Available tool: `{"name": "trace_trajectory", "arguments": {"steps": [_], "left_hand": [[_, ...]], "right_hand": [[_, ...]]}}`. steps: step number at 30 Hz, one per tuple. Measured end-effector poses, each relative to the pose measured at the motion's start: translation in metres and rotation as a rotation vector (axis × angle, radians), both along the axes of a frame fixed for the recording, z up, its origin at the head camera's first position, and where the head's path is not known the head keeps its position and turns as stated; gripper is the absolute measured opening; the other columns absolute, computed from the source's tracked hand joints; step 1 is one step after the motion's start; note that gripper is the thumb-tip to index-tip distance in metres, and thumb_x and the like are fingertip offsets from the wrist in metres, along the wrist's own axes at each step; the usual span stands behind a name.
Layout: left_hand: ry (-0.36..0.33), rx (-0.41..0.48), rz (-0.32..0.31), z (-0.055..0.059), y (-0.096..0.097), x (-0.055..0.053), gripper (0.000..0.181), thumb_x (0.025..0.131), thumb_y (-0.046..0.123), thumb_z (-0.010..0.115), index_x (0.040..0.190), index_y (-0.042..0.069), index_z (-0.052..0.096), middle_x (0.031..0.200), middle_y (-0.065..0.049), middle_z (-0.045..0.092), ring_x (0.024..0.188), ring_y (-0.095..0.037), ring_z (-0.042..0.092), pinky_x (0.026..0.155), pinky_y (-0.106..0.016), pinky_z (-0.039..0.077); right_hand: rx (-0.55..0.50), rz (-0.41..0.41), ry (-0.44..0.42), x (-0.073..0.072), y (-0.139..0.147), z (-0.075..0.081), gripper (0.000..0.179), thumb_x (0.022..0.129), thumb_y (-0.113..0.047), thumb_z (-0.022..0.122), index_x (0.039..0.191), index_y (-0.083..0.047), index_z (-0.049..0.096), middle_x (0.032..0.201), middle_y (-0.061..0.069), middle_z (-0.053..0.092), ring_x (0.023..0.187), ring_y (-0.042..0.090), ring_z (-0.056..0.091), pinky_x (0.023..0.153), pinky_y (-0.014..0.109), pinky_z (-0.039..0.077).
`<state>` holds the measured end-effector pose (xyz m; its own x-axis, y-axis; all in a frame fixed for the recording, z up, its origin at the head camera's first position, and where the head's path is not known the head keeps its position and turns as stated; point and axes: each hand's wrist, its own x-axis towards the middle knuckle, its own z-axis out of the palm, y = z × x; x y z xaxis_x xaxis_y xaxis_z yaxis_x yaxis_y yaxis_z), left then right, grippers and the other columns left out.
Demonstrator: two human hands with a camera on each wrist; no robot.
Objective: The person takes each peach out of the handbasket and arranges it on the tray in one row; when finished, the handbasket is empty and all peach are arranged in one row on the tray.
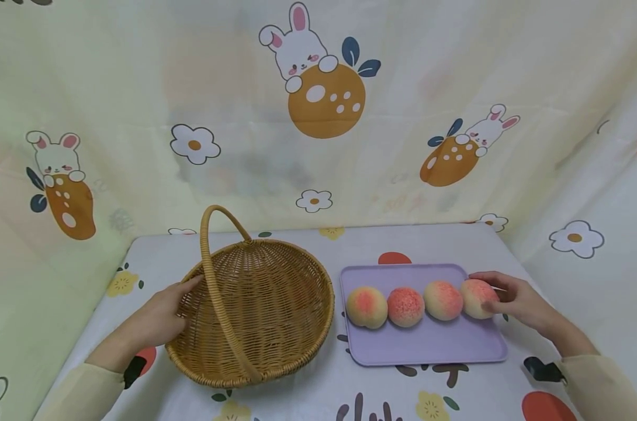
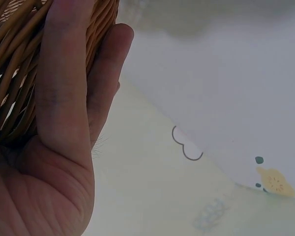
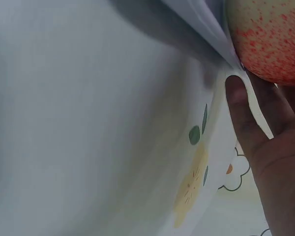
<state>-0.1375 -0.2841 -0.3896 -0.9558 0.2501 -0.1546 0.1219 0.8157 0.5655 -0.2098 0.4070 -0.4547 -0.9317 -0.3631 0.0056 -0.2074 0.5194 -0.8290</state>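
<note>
A brown wicker basket (image 1: 266, 292) with an arched handle stands tilted on the left of the table, its opening facing me. My left hand (image 1: 163, 313) grips its left rim; in the left wrist view the fingers (image 2: 64, 88) lie along the woven side. On a lilac tray (image 1: 423, 348), several pink-and-cream peaches sit in a row. My right hand (image 1: 523, 304) holds the rightmost peach (image 1: 476, 297) at the tray's right end, thumb in front and fingers behind. In the right wrist view that peach (image 3: 270, 39) shows speckled red above the fingers.
Three other peaches, the leftmost (image 1: 367, 307), a redder one (image 1: 405, 307) and a paler one (image 1: 443, 300), line the tray. A patterned cloth covers the table (image 1: 308, 397). Rabbit-print curtains (image 1: 234, 88) rise behind and on both sides.
</note>
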Motion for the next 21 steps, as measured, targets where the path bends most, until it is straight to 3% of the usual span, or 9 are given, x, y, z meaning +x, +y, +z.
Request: {"name": "trace_trajectory", "arguments": {"steps": [6,10,14,21], "left_hand": [[-0.007,0.002,0.005,0.000,-0.001,0.001,0.084,0.076,-0.013,0.059,0.155,-0.008,0.029,0.149,-0.039,0.035,0.137,-0.055,0.035,0.099,-0.063,0.041],[-0.010,0.009,0.007,0.000,-0.001,0.002,0.085,0.076,-0.013,0.059,0.155,-0.008,0.028,0.149,-0.039,0.035,0.137,-0.055,0.035,0.099,-0.063,0.042],[-0.011,0.012,0.017,0.000,-0.002,0.002,0.085,0.076,-0.012,0.057,0.156,-0.007,0.027,0.149,-0.038,0.035,0.137,-0.054,0.035,0.098,-0.061,0.043],[0.006,0.005,0.024,-0.001,-0.003,0.002,0.084,0.076,-0.013,0.057,0.155,-0.008,0.028,0.149,-0.039,0.036,0.136,-0.054,0.036,0.097,-0.062,0.043]], "right_hand": [[0.045,0.041,0.009,0.003,-0.007,0.005,0.058,0.093,-0.009,0.072,0.145,0.002,0.049,0.132,-0.017,0.056,0.109,-0.002,0.057,0.084,0.022,0.050],[0.120,0.064,0.030,0.002,-0.008,0.010,0.067,0.086,-0.011,0.078,0.146,0.000,0.049,0.137,-0.002,0.054,0.110,-0.003,0.056,0.083,0.026,0.052],[0.133,0.088,0.039,0.001,-0.010,0.012,0.071,0.081,-0.011,0.083,0.144,0.001,0.051,0.137,0.013,0.055,0.107,0.002,0.061,0.082,0.029,0.054],[0.139,0.079,0.011,0.000,-0.013,0.012,0.072,0.080,-0.013,0.085,0.143,-0.001,0.052,0.139,0.024,0.052,0.105,0.001,0.061,0.081,0.030,0.054]]}}
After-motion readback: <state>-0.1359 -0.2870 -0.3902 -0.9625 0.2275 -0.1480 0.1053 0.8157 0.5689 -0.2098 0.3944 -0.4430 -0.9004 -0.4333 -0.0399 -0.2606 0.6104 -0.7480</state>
